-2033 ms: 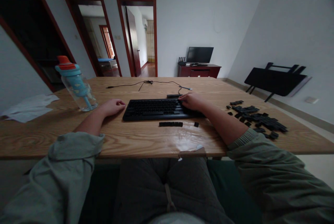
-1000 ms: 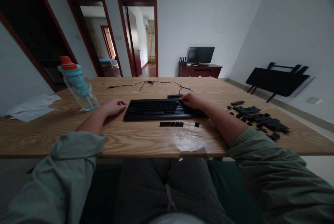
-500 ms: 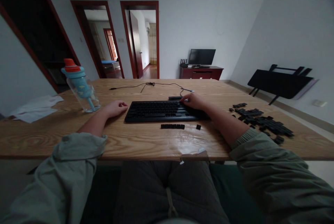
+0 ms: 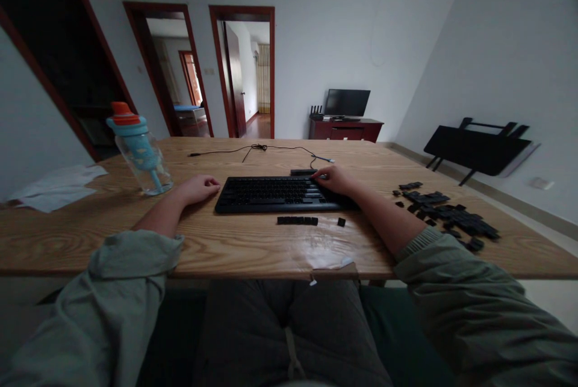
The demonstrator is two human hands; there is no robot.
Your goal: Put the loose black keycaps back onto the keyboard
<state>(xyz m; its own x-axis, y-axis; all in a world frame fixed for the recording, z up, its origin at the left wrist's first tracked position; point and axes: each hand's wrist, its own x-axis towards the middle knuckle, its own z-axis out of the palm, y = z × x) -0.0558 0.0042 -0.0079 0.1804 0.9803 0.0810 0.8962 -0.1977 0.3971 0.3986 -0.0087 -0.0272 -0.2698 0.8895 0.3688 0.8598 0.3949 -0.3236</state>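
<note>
A black keyboard (image 4: 262,189) lies flat on the wooden table before me. Beside its left end rests my left hand (image 4: 201,188), fingers loosely curled and no object showing in them. My right hand (image 4: 336,180) reaches over the keyboard's right part, its fingertips drawn together on the upper right keys. Whatever those fingertips may hold is too small to see, and the forearm covers the keyboard's right end. In front of the keyboard are a short row of black keycaps (image 4: 297,221) and a single keycap (image 4: 341,222).
Many loose keycaps (image 4: 460,216) are scattered to the right. A clear bottle with a blue and red lid (image 4: 126,122) and white paper (image 4: 58,188) stand and lie at left. Behind the keyboard are a black bar (image 4: 303,172) and a cable (image 4: 259,147).
The view has shifted slightly. Both hands stay in nearly the same places, with the right fingertips still at the keyboard's upper right keys.
</note>
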